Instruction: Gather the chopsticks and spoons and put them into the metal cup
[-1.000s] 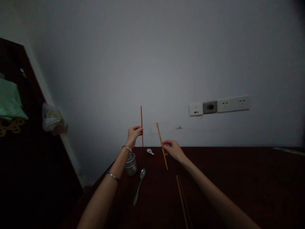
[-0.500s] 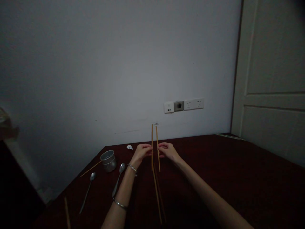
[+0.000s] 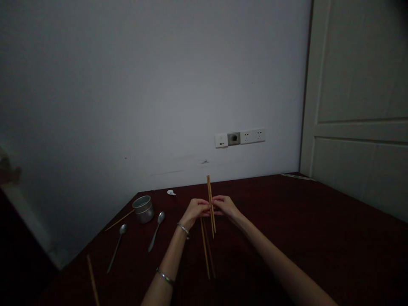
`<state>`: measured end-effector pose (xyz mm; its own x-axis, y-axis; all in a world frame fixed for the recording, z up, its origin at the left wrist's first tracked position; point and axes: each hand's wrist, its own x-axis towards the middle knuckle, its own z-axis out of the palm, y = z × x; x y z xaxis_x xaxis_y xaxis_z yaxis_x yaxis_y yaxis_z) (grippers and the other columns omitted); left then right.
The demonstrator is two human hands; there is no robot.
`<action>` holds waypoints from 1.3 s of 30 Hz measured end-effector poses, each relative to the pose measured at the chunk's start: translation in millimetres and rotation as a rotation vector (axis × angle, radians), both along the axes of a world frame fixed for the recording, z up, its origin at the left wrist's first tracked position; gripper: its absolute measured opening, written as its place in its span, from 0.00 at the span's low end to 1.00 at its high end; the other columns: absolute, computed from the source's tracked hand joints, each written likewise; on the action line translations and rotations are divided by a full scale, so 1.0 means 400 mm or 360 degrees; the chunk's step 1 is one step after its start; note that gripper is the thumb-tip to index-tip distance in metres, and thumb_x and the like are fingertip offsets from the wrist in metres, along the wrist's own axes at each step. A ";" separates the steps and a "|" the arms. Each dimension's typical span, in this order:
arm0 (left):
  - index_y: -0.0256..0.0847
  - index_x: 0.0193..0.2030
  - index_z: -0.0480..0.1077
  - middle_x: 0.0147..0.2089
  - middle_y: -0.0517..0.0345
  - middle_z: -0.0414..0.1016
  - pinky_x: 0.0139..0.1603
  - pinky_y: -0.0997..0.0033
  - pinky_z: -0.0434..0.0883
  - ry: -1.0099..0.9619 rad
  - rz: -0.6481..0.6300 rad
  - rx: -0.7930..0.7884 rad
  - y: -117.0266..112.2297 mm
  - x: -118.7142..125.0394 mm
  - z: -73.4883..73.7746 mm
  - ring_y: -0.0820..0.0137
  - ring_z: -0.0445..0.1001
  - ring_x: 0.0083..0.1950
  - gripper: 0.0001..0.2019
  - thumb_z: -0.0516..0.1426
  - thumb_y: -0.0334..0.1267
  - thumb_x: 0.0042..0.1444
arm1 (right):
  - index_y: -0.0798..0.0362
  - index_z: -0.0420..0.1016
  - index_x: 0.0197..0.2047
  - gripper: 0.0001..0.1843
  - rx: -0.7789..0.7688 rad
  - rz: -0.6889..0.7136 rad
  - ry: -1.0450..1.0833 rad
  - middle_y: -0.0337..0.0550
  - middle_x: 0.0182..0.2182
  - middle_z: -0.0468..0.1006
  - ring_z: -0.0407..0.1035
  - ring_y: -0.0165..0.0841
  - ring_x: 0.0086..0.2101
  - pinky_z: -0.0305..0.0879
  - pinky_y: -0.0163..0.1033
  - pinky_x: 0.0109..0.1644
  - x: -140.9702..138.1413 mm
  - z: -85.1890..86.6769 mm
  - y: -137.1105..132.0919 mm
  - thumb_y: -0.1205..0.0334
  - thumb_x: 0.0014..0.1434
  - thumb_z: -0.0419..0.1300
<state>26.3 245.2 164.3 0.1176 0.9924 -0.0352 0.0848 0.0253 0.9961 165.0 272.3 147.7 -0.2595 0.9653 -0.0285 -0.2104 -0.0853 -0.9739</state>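
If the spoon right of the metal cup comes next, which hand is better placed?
Probably the left hand: it is nearer that spoon, while the right hand is farther away. Both hands hold chopsticks.

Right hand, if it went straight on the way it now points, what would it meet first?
Probably the left hand, just across the held chopsticks, though the depth there is hard to judge.

The dark red table (image 3: pixel 318 221) carries a middle chopstick (image 3: pixel 205 248); from there, a pale strip (image 3: pixel 298 177) lies at 2 o'clock, a white piece (image 3: pixel 171 192) at 11, a cup (image 3: pixel 143 212) at 10, a side chopstick (image 3: pixel 120 220) just beside it, two spoons (image 3: pixel 161 217) at 9, a near chopstick (image 3: pixel 93 280) at 8
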 end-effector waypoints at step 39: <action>0.30 0.26 0.69 0.22 0.52 0.73 0.28 0.73 0.71 0.0470 -0.0029 -0.0190 -0.037 0.005 -0.031 0.74 0.72 0.22 0.14 0.56 0.43 0.49 | 0.58 0.67 0.23 0.05 -0.0308 0.0153 -0.0189 0.30 0.12 0.62 0.57 0.19 0.15 0.65 0.28 0.26 0.030 -0.045 -0.127 0.69 0.48 0.57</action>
<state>28.4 230.4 151.8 0.1029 0.9771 -0.1865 0.3713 0.1363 0.9185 177.1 221.6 129.6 -0.3337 0.9099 -0.2463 -0.0776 -0.2869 -0.9548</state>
